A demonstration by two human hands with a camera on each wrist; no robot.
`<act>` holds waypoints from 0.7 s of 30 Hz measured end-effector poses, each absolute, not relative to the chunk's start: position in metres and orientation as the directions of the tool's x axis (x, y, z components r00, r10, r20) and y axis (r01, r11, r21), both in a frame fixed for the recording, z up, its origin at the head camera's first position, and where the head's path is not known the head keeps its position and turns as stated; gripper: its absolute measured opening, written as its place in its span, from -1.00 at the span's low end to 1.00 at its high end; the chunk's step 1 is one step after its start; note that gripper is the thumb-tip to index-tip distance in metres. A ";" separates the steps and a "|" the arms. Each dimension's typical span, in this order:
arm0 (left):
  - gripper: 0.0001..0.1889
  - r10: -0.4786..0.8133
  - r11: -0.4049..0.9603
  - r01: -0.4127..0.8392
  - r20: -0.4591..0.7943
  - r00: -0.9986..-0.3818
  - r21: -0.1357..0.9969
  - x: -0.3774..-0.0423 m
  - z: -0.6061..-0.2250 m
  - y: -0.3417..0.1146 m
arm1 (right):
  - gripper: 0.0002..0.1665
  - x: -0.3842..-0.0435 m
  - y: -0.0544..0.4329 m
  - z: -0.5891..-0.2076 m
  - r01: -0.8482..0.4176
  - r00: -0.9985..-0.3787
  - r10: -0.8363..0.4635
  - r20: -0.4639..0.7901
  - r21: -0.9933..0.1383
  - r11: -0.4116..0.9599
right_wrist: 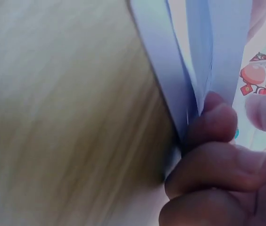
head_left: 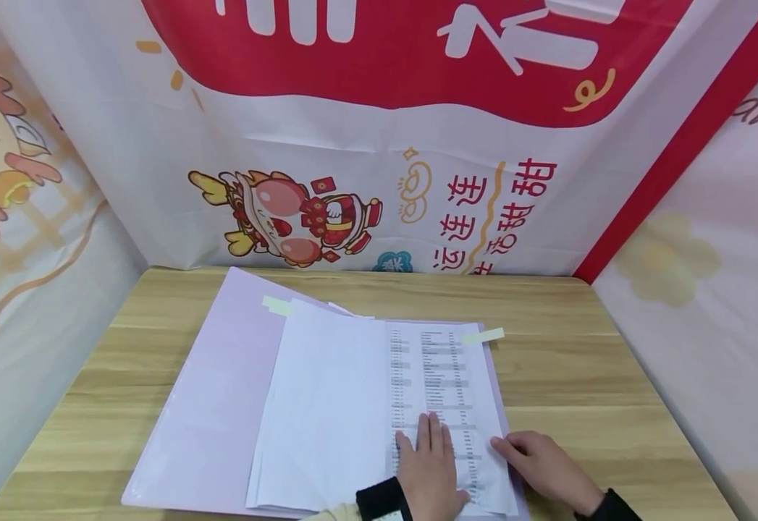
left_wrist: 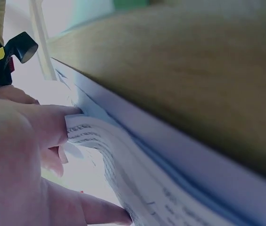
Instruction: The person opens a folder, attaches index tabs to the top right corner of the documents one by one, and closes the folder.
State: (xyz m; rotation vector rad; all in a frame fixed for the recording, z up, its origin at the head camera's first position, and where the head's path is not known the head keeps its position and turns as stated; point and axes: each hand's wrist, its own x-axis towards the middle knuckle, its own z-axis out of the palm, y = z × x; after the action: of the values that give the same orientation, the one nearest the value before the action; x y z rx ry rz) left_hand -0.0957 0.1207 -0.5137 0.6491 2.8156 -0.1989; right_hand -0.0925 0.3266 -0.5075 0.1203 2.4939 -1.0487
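A light purple folder [head_left: 199, 391] lies spread on a wooden table, holding a stack of white paper. On its right side is a printed sheet [head_left: 440, 383] with table-like rows. My left hand [head_left: 427, 474] rests on that sheet's lower part, fingers extended. The left wrist view shows the sheet's edge [left_wrist: 88, 129] buckled up beside the left hand [left_wrist: 34, 146]. At the folder's right edge, my right hand [head_left: 548, 467] holds the paper edge, thumb on top. In the right wrist view, the curled fingers [right_wrist: 218, 165] touch several layered edges [right_wrist: 194, 56].
Pale sticky tabs stick out at the paper's upper left [head_left: 277, 305] and upper right [head_left: 483, 336]. The wooden table [head_left: 587, 391] extends on both sides of the folder. A printed cloth [head_left: 352, 130] hangs behind it.
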 end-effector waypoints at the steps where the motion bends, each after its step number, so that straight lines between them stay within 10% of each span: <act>1: 0.00 0.411 0.892 0.445 -0.267 -0.871 -0.078 -0.096 -0.514 0.121 | -0.54 -0.093 0.326 -0.507 0.240 -0.904 -0.087 -0.419 -0.665 0.708; 10: 0.11 0.448 0.875 0.483 -0.301 -0.842 -0.046 -0.096 -0.512 0.116 | -0.59 -0.097 0.328 -0.500 0.302 -0.877 -0.132 -0.461 -0.745 0.595; 21: -0.05 0.650 0.758 0.587 -0.259 -0.714 0.284 -0.100 -0.506 0.091 | -0.53 -0.101 0.323 -0.488 0.359 -0.866 -0.194 -0.462 -0.842 0.404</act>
State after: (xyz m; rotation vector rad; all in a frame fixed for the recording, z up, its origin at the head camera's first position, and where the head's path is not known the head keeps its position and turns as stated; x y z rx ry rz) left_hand -0.1002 0.0911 -0.5060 0.9523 2.6122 0.2571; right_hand -0.1005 0.3229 -0.4879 0.1402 2.1693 -1.4765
